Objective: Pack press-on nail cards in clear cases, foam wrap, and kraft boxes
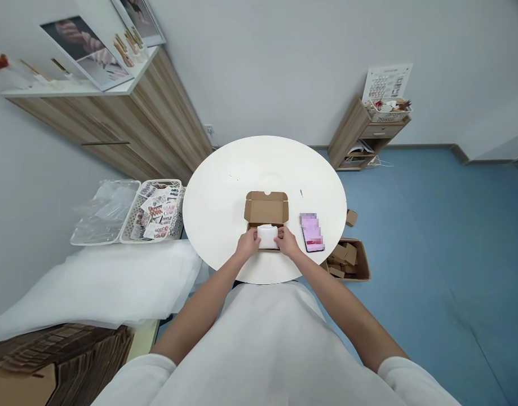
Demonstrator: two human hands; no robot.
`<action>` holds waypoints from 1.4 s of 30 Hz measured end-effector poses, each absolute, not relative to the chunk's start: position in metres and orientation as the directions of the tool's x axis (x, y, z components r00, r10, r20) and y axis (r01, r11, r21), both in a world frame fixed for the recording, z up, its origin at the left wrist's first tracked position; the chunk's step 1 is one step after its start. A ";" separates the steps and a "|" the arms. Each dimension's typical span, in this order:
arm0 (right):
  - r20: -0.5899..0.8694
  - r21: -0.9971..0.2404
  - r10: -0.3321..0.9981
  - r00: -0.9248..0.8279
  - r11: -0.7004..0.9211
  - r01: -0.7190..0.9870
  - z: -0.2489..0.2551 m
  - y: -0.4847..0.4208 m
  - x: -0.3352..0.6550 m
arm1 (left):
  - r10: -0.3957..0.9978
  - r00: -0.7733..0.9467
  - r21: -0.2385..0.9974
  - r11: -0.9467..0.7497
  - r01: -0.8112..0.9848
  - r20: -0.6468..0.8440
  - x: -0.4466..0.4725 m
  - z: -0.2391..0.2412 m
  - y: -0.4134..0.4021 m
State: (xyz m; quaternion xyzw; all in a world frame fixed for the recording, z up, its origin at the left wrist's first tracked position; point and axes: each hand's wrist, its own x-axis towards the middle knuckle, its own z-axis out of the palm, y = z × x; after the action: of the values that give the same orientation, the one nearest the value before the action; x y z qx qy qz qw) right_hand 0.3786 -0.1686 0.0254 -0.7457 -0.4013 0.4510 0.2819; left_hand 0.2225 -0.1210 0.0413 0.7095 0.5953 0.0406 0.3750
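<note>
A small brown cardboard box [266,210] lies on the round white table with its lid folded back, away from me. Over its lower part is a small white packet [268,237], perhaps wrapped in foam sheet; what it contains is hidden. My left hand [248,243] pinches the packet's left end, and my right hand [286,241] pinches its right end. Whether the packet rests on the box floor or hovers just above it, I cannot tell. Right of my right hand lies a phone [311,232] with a lit pink screen, partly blurred.
The round white table [225,186] fills the middle. At left stand a white basket of printed cards [179,217] and a tray of clear bags [79,234], with white foam sheets [127,282] below. A carton of small boxes [362,265] sits on the floor at right.
</note>
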 end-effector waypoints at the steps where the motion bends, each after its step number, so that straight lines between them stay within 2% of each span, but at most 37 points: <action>1: -0.445 -0.779 0.856 0.262 -0.515 0.358 0.023 -0.171 0.377 | 0.874 0.287 0.569 -0.014 0.822 -0.392 0.221 0.040 -0.124; 9: -0.426 -0.725 0.864 0.269 -0.504 0.470 0.019 -0.176 0.365 | 0.851 0.360 0.554 -0.101 0.826 -0.383 0.213 0.027 -0.133; 15: -0.372 -0.644 0.890 0.262 -0.451 0.618 0.015 -0.176 0.360 | 0.803 0.506 0.567 -0.267 0.779 -0.316 0.207 0.022 -0.133; 19: -0.340 -0.633 0.913 0.225 -0.399 0.663 0.013 -0.177 0.360 | 0.767 0.582 0.591 -0.346 0.729 -0.269 0.201 0.024 -0.132; 22: -0.319 -0.636 0.922 0.218 -0.379 0.672 0.015 -0.179 0.358 | 0.694 0.693 0.534 -0.518 0.668 -0.193 0.196 0.027 -0.132; 25: -0.295 -0.648 0.933 0.208 -0.355 0.674 0.019 -0.181 0.357 | 0.621 0.770 0.405 -0.673 0.619 -0.145 0.193 0.029 -0.133; 29: -0.205 -0.688 0.959 0.197 -0.285 0.668 0.028 -0.180 0.363 | 0.603 0.786 0.318 -0.724 0.611 -0.137 0.191 0.027 -0.135; 33: -0.044 -0.706 0.932 0.360 -0.283 0.649 0.036 -0.171 0.380 | 0.603 0.787 0.320 -0.726 0.608 -0.129 0.190 0.026 -0.136; 37: -0.141 -0.728 0.842 0.521 -0.445 0.521 0.039 -0.159 0.402 | 0.622 0.773 0.329 -0.710 0.623 -0.122 0.189 0.029 -0.137; 42: -0.275 -0.767 0.791 0.547 -0.524 0.371 0.041 -0.147 0.420 | 0.655 0.753 0.409 -0.672 0.617 -0.062 0.184 0.035 -0.133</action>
State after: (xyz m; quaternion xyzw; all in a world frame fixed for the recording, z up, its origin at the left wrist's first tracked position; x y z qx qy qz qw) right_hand 0.4197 -0.1473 0.0406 -0.8140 -0.3570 0.3151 0.3328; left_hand 0.1845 -0.1331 0.0354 0.9132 0.3482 0.0449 0.2070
